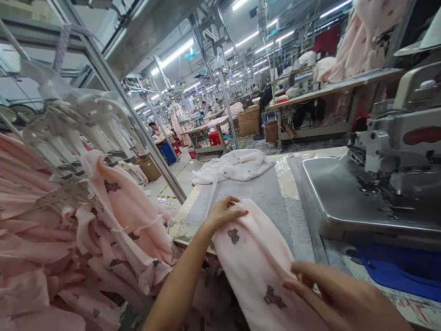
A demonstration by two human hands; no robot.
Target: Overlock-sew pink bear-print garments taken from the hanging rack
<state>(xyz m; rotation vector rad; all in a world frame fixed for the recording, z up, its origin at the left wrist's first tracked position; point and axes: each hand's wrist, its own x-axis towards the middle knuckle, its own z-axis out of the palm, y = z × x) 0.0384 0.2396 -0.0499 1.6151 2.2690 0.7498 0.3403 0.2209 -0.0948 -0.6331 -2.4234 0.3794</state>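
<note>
A pale pink fleece piece with small dark bear prints lies over the near edge of the sewing table. My left hand grips its far left end, fingers curled over the cloth. My right hand pinches the near right edge of the same piece. An overlock sewing machine stands to the right, apart from both hands.
A rack of hanging pink garments on white clips crowds the left. A white fleece bundle lies at the table's far end. A slanted metal post rises on the left. Other workers and tables fill the hall behind.
</note>
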